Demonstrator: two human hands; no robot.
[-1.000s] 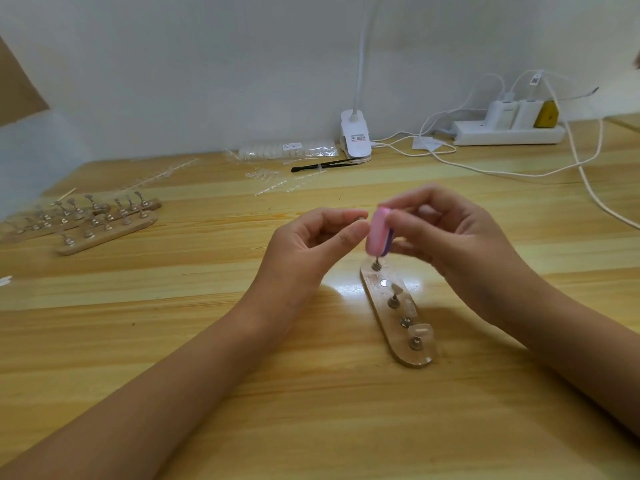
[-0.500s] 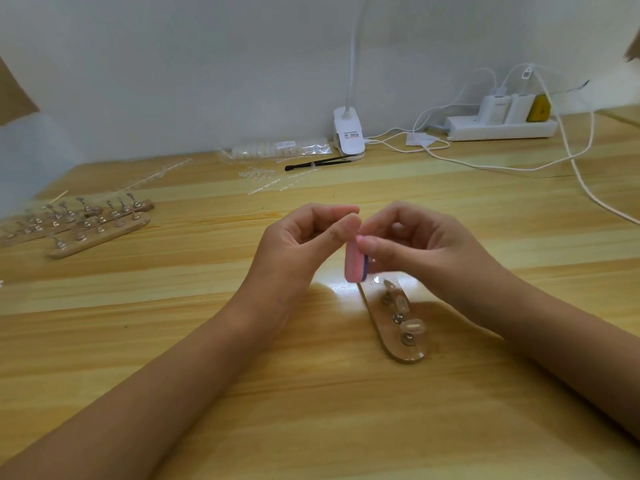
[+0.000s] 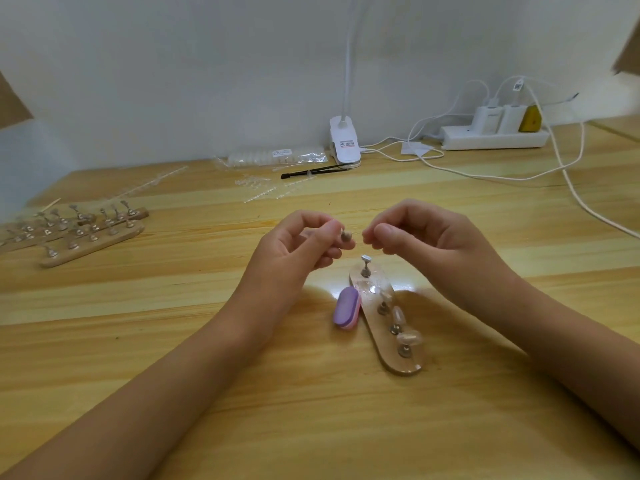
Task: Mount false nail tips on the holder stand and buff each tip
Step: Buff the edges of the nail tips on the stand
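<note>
A clear oval holder stand lies on the wooden table below my hands, with several metal pegs. Some pegs carry clear nail tips; the far peg is bare. My left hand pinches a small peg with a nail tip above the stand. My right hand hovers just right of it, thumb and fingertips pressed together; whether they hold anything I cannot tell. A pink and purple buffer block lies on the table against the stand's left edge.
More wooden holder stands with pegs lie at the far left. Bagged nail tips, a black brush, a white clip lamp and a power strip with cables line the back wall.
My right hand has let go of the buffer block, which now lies beside the stand. Both hands have risen, and the left one now shows a peg with a tip.
</note>
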